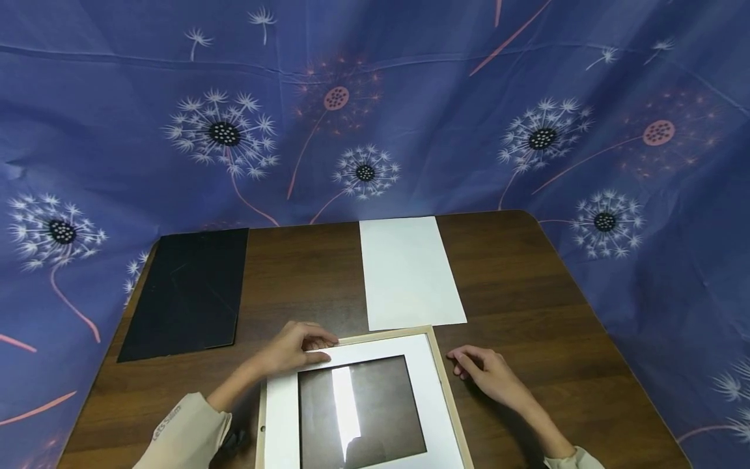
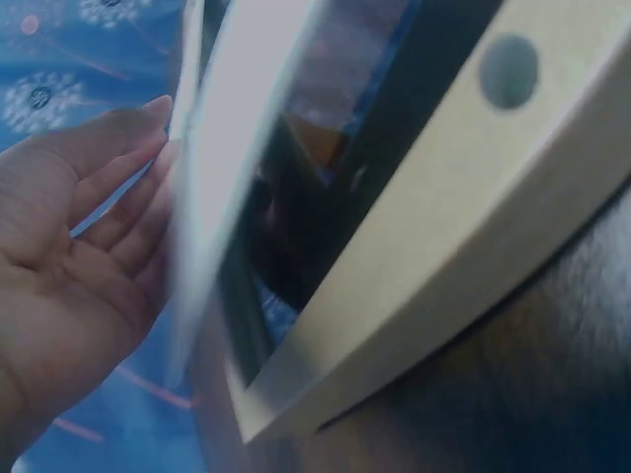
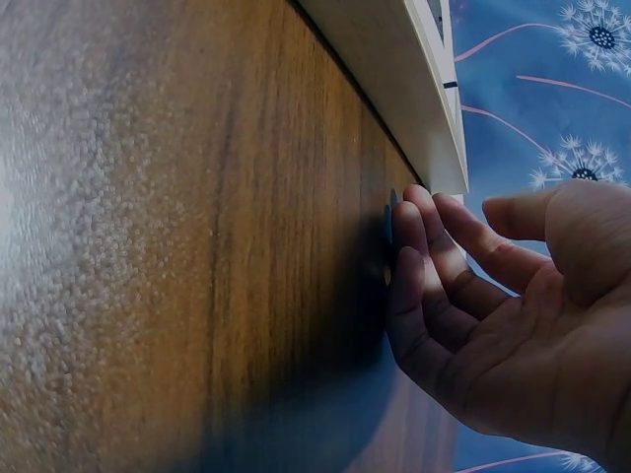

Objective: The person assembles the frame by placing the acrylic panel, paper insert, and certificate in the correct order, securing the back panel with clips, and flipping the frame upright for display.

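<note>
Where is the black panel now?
In the head view, the black panel lies at the far-left corner of the wooden table, left of the left hand and white sheet.

Glass pane: white glare streak
Worktop: sheen, dark shadow beside right hand
White mat: blurred in left wrist view
Wrist views: dimmer

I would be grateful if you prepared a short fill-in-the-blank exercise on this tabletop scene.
1. With the left hand at the far edge of the mat board and the right hand apart from it, the number of hands at the mat board is ____.
2. The sheet of paper beyond the wooden picture frame is colored ____.
3. In the head view, that paper lies to the ____ of the black board.

Missing words: one; white; right.
</note>
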The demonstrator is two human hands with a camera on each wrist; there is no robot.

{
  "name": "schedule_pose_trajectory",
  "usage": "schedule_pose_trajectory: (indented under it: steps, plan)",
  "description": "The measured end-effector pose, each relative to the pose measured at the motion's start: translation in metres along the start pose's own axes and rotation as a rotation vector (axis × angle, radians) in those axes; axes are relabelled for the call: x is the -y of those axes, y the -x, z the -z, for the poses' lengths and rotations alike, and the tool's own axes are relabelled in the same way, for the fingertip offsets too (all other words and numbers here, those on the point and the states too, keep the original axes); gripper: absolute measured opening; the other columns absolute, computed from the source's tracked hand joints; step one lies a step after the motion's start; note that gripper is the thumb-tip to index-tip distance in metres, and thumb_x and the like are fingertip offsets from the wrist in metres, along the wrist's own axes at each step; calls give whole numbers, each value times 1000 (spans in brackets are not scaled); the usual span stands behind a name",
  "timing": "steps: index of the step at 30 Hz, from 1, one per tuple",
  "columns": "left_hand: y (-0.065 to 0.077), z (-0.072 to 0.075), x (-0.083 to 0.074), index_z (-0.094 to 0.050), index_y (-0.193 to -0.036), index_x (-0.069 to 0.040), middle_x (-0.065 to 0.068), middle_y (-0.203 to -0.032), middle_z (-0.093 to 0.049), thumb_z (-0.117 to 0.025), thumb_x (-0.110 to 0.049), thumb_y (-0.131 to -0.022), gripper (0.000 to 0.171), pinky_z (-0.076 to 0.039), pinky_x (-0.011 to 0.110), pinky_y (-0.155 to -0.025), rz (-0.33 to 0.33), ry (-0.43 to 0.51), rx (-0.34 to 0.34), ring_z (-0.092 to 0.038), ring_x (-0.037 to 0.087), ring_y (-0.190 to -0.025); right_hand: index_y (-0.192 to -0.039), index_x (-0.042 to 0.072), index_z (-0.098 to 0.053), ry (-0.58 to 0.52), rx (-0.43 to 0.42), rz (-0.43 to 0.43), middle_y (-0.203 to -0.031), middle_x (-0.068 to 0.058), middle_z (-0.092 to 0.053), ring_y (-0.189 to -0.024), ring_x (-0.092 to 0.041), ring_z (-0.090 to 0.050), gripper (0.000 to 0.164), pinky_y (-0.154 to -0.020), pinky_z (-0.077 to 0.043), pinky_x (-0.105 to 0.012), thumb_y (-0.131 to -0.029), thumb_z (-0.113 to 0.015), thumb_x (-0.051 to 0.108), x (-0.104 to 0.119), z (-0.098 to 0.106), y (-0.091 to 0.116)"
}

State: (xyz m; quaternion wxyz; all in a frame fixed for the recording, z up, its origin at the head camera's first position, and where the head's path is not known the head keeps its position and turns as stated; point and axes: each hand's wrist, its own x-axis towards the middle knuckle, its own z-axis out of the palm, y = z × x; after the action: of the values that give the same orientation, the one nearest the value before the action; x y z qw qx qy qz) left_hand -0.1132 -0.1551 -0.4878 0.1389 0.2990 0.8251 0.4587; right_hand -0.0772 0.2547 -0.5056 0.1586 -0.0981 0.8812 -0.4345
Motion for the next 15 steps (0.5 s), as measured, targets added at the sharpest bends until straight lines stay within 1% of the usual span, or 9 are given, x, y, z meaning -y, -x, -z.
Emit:
schedule_pose_trajectory:
  steps: [1,3,6,7,8,10,11,13,15]
  plan:
    - [3,4,-4,-69,-107,-2,9,-96,-70,-73,-8,-82,26,-53,25,-68,-11,-5,-32,-63,14,-79,-107,3,-66,-2,0,2,-79,-2,-66,-73,-14,-64,27,-69,-51,-24,-99,-50,23,0,0,-1]
    - [12,13,-4,-68,-106,-2,11,-97,-69,-73,-7,-82,26,-54,28,-70,-24,-7,-93,-65,21,-84,-108,3,-66,-17,2,0,-79,-3,-66,-73,-14,-64,27,-69,-52,-25,-99,-51,23,0,0,-1]
    - [35,25,-3,-68,-107,-4,10,-100,-69,-72,-6,-82,25,-55,31,-70,2,-46,-192,-66,26,-87,-113,4,-64,-30,18,15,-82,-2,-66,-74,-13,-63,29,-68,-52,-25,-98,-52,25,-1,-1,-1]
    - [45,27,3,-68,-106,-6,8,-100,-69,-73,-7,-81,25,-55,30,-70,12,-66,-227,-66,24,-88,-117,5,-63,-26,28,27,-83,-1,-66,-74,-11,-62,30,-67,-51,-24,-98,-53,27,-1,-1,0]
    - [56,27,8,-69,-106,-8,5,-100,-69,-74,-9,-81,26,-54,29,-69,26,-92,-268,-65,22,-87,-121,5,-61,-27,45,47,-84,0,-66,-74,-10,-62,33,-67,-50,-24,-97,-55,28,-2,-2,1]
    - [77,27,11,-69,-105,-10,2,-102,-68,-77,-9,-77,29,-53,27,-67,59,-138,-344,-63,18,-88,-129,6,-55,-33,93,104,-87,1,-66,-75,-7,-60,42,-65,-50,-22,-94,-59,28,-6,-3,3]
    - [87,25,13,-69,-105,-11,2,-104,-66,-79,-10,-76,31,-53,26,-66,74,-150,-371,-62,17,-88,-133,6,-51,-40,118,128,-88,1,-65,-74,-5,-58,47,-64,-49,-21,-92,-62,28,-8,-4,4]
    - [103,20,16,-69,-106,-12,0,-108,-63,-81,-12,-73,35,-52,25,-64,105,-162,-406,-59,15,-89,-139,5,-44,-77,175,179,-90,-1,-64,-74,-3,-57,58,-63,-49,-21,-89,-66,25,-13,-4,5]
    - [116,12,19,-68,-109,-14,1,-111,-61,-82,-16,-72,39,-51,23,-63,120,-158,-404,-58,14,-88,-142,1,-37,-168,243,212,-91,-7,-64,-72,-5,-60,65,-62,-52,-24,-88,-68,19,-16,-5,6]
